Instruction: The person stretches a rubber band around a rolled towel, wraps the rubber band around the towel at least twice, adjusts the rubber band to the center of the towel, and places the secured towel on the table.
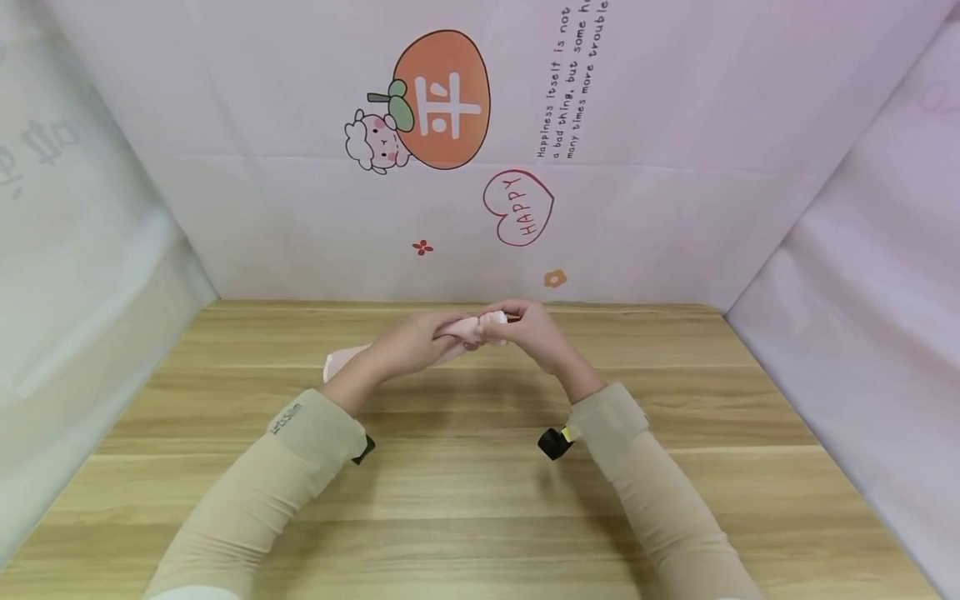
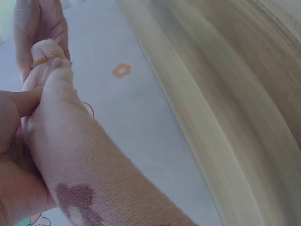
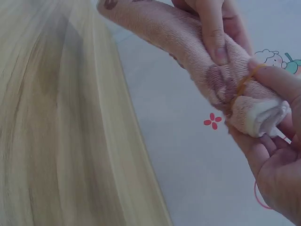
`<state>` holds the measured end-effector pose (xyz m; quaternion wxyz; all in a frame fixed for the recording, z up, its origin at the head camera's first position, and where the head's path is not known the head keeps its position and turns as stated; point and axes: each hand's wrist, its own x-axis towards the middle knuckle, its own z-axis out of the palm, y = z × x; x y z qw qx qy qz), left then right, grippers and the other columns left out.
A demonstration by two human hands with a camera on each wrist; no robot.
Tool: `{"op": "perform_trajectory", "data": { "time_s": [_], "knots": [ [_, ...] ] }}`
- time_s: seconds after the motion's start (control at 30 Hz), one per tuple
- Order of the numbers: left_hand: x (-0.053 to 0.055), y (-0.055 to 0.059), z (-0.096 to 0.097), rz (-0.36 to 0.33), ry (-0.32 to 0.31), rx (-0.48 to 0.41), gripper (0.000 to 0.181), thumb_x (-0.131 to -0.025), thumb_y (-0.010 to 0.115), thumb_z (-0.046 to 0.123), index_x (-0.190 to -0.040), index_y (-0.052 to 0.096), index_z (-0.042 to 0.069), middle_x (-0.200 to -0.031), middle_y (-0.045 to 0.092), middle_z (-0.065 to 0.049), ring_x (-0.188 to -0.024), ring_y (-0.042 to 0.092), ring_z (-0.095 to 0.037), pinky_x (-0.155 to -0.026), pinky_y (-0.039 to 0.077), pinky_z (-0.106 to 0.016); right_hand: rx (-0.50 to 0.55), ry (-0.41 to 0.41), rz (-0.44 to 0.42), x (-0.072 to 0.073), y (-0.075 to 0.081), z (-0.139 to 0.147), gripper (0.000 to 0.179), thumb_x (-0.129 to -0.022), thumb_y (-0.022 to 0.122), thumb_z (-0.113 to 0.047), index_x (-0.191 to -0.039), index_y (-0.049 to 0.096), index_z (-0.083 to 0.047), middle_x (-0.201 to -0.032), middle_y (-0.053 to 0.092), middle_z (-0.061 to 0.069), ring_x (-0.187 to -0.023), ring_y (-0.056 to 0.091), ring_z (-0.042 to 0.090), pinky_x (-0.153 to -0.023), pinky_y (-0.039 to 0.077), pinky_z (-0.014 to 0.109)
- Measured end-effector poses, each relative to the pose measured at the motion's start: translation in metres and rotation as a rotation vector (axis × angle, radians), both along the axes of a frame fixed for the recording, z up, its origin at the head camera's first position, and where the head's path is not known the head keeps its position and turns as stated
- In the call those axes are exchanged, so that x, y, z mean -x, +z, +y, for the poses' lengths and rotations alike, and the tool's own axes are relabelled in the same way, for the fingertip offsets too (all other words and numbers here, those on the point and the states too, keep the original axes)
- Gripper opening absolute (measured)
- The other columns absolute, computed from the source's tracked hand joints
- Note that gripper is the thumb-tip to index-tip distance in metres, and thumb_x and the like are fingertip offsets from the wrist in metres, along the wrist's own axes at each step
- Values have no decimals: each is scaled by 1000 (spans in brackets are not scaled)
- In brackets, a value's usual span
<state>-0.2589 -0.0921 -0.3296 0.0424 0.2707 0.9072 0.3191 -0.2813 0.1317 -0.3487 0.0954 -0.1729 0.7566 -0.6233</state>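
Note:
A pink rolled towel with darker printed patches is held above the table, slanting up from left to right. My left hand grips its middle, the thumb lying along the roll. An orange rubber band goes round the towel near its white-edged end and draws the cloth into creases. At that end, my right hand pinches the band, with fingertips on both sides of the roll. In the left wrist view, the right hand partly hides the banded end.
The wood-grain table spreads below both arms. Behind it stands a white printed cloth, and white cloth walls flank the left and right. A small black camera is fixed at the right wrist.

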Motion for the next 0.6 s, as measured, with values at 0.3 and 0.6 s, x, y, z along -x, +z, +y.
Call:
{"op": "perform_trajectory", "data": {
  "time_s": [0.3, 0.6],
  "knots": [
    [0, -3, -2, -43, 15, -101, 26, -104, 61, 22, -129, 67, 20, -127, 67, -2, -108, 60, -23, -98, 47, -49, 127, 8, -70, 2, -4, -1, 12, -91, 72, -9, -103, 71, -7, -102, 64, 8, -90, 59, 18, -84, 53, 36],
    [3, -3, -6, -53, 30, -77, 24, -105, 59, 21, -127, 66, 18, -124, 67, -3, -104, 59, -24, -94, 47, -47, 226, -4, -86, 4, -7, 1, 12, -96, 67, -3, -99, 72, -13, -101, 66, 4, -89, 62, 15, -76, 53, 25]
  ]
}}
